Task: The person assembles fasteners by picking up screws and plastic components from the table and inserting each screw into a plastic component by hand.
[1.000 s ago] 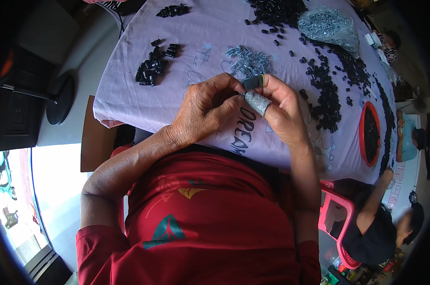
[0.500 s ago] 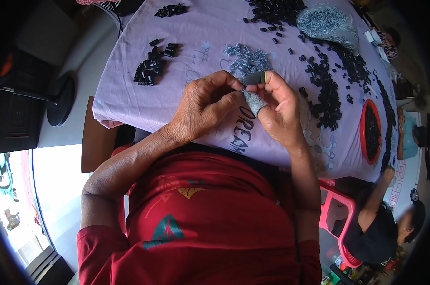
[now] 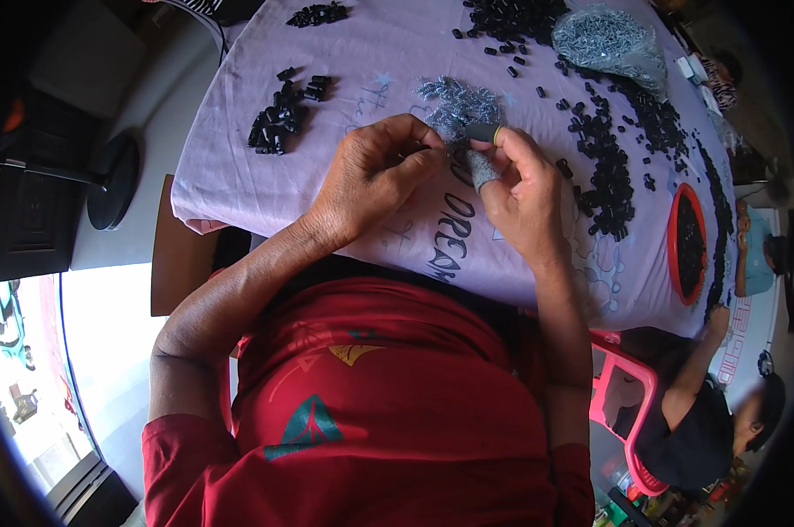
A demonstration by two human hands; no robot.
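Observation:
Over the near side of the table my two hands almost meet. My left hand (image 3: 370, 180) is closed in a pinch, thumb against forefinger; whatever lies between them is too small and hidden to name. My right hand (image 3: 530, 193) wears grey covers on its thumb and forefinger, and those tips are drawn together close to the left fingertips. Anything they grip cannot be made out. Just beyond the fingertips lies a heap of small silvery screws (image 3: 458, 98). A cluster of short black cylindrical pieces (image 3: 278, 121) sits left of my hands.
More black pieces (image 3: 603, 167) spread over the right of the cloth-covered table (image 3: 362, 61). A clear bag of screws (image 3: 609, 46) lies far right. A red-rimmed bowl (image 3: 675, 255) stands nearer the right edge. Beside a pink chair (image 3: 650, 395), another person's arm (image 3: 700, 360) reaches to the table.
Both hands have shifted slightly away from me, toward the screw heap. My right fingertips have come to the heap's near edge, and the gap between my hands is a little wider.

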